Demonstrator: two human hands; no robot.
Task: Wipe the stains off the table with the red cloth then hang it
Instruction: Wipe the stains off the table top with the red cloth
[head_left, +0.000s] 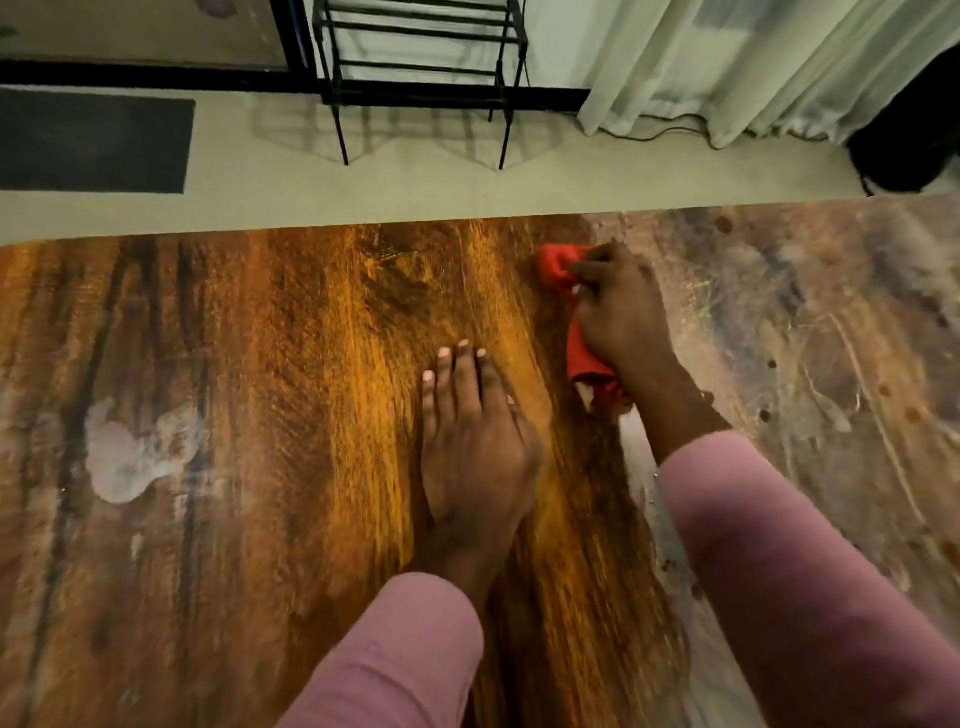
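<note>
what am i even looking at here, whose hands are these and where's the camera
There is one picture, taken by a wide-angle camera worn on a person's head, looking down at their own two bare hands. No machine is involved. The right hand grips a bunched red cloth and presses it on a wooden table. The left hand lies flat on the wood, holding nothing. Both arms wear pink sleeves. A pale whitish stain sits on the left of the table, and the right side looks smeared and spotted. Beyond the table, on the floor, stand a black metal rack, a dark mat and pale curtains.
</note>
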